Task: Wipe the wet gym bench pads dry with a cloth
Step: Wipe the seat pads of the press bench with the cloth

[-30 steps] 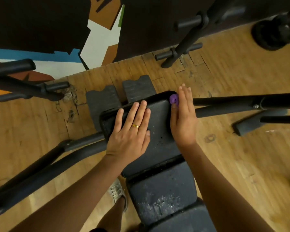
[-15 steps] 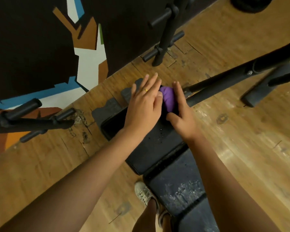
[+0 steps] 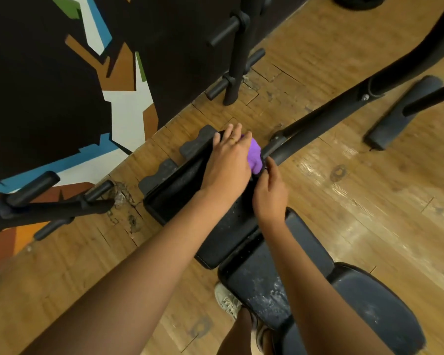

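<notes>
A black bench runs from the middle of the view to the lower right, in padded sections. On the far end of the far pad [image 3: 180, 185] lies a purple cloth [image 3: 254, 157]. My left hand [image 3: 228, 162] lies flat over the cloth with fingers stretched toward the pad's far edge. My right hand [image 3: 269, 190] pinches the cloth's near corner between thumb and fingers. The nearer pad [image 3: 262, 280] carries white wet streaks and droplets.
Black frame bars [image 3: 326, 124] cross the wooden floor at the right, and a weight-rack post [image 3: 237, 55] stands by the painted wall. Another rack [image 3: 36, 201] sits at the left. Grey foam blocks [image 3: 198, 142] lie beyond the pad. My shoe [image 3: 227, 301] is beside the bench.
My left hand slid from the pad's middle onto the cloth at its far end. My right hand went from lying flat by the cloth to pinching it. The view swung left.
</notes>
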The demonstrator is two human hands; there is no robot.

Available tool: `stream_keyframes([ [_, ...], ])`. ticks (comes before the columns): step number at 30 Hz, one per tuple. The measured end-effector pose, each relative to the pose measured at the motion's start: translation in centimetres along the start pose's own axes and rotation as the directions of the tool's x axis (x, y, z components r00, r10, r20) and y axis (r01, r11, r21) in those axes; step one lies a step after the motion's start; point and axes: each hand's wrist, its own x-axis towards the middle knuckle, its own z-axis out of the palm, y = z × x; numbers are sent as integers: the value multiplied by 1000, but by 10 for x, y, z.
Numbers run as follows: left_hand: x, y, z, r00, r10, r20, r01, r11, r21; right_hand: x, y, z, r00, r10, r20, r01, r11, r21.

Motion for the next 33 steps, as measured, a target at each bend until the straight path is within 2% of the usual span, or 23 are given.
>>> stream_keyframes([
  [4, 0, 21, 18, 986, -153, -72, 151, 988, -30, 1, 8, 21, 986, -66, -150, 65, 998, -13],
  [6, -1, 21, 26, 985, -135, -104, 139, 990, 38, 0, 10, 21, 974, -133, -185, 125, 991, -55],
  [8, 0, 15, 28, 996, -65, -64, 73, 989, 133, -4, 11, 21, 961, -197, -193, 174, 976, -131],
  [13, -5, -8, 11, 991, 125, 41, -129, 986, 105, -9, 13, 26, 967, -177, -184, 140, 970, -196],
  [21, -61, -80, -43, 977, 171, 126, -175, 984, 27, -9, 14, 28, 962, -227, -149, 173, 935, -309],
  [25, -94, -92, -30, 992, 107, 64, -102, 991, -82, -11, 15, 28, 961, -249, -121, 194, 918, -345],
  [28, -91, -89, -18, 998, 53, -26, -54, 998, -23, -11, 9, 29, 958, -279, -65, 236, 897, -373],
  [30, -91, -89, -13, 996, 74, -52, -72, 996, 48, -12, -1, 34, 957, -291, -12, 269, 897, -352],
  [33, -94, -103, -17, 986, 155, -62, -154, 988, 32, -15, -11, 50, 945, -326, -4, 299, 873, -384],
])
